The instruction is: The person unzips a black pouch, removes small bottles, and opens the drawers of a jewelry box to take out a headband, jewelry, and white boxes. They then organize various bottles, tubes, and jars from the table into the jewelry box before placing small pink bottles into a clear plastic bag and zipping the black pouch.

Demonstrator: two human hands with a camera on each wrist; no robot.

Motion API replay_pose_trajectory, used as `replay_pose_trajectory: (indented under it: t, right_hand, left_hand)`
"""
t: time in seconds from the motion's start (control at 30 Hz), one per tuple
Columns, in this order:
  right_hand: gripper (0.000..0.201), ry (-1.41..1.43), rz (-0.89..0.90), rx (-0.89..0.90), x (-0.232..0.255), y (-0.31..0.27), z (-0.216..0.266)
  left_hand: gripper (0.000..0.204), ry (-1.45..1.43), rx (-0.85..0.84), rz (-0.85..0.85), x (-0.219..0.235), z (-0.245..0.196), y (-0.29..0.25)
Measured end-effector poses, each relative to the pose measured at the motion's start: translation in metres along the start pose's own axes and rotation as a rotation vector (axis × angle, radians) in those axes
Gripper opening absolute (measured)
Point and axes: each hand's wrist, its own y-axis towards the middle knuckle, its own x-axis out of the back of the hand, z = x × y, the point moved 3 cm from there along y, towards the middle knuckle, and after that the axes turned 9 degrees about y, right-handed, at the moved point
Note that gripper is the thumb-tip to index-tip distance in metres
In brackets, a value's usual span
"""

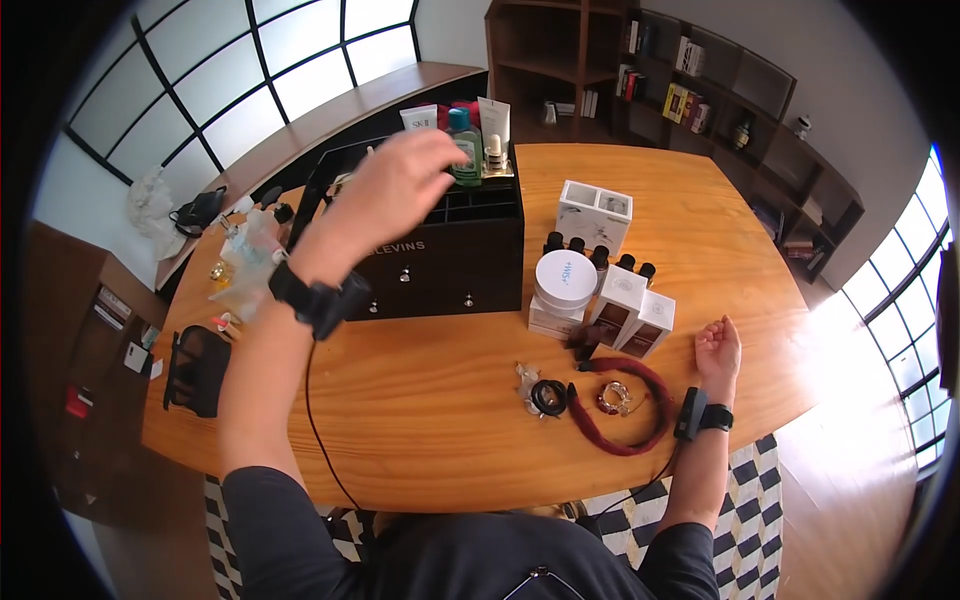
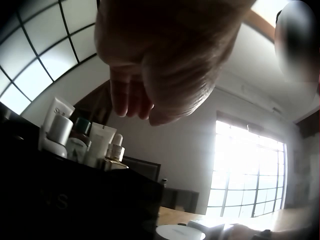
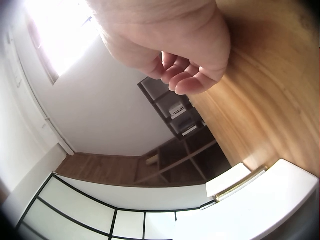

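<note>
My left hand is raised over a black cosmetics organizer with small drawer knobs. Its fingers point down loosely with nothing in them, as the left wrist view shows. Beside the fingertips, in the head view, stand a green bottle with a blue cap, a white tube and a dropper bottle. The tubes and bottles show in the left wrist view too, below the hand. My right hand lies idle on the table's right side, its fingers loosely curled around nothing.
White boxes, a round white jar, dark-capped bottles and a white holder stand right of the organizer. A dark red headband and black hair ties lie in front. Plastic bags are at left.
</note>
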Motion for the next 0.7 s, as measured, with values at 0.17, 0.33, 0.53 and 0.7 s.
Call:
replay_pose_trajectory:
  t: [0.17,0.33,0.53,0.7]
  right_hand:
    - [0.008,0.016,-0.008,0.012,0.004,0.005,0.001]
    - [0.009,0.006,-0.014,0.022,0.003,0.004,0.003]
    - [0.008,0.014,0.007,0.041,-0.002,-0.002,0.001]
    - [0.008,0.009,0.007,0.043,-0.002,-0.002,0.002]
  left_hand:
    - [0.039,-0.072,0.448,0.342,-0.013,0.067,-0.014]
    - [0.038,-0.266,0.475,0.277,-0.042,0.071,-0.020]
    - [0.026,-0.215,0.419,0.033,-0.020,0.057,-0.008]
    - [0.030,-0.374,0.387,-0.016,0.009,0.017,0.008]
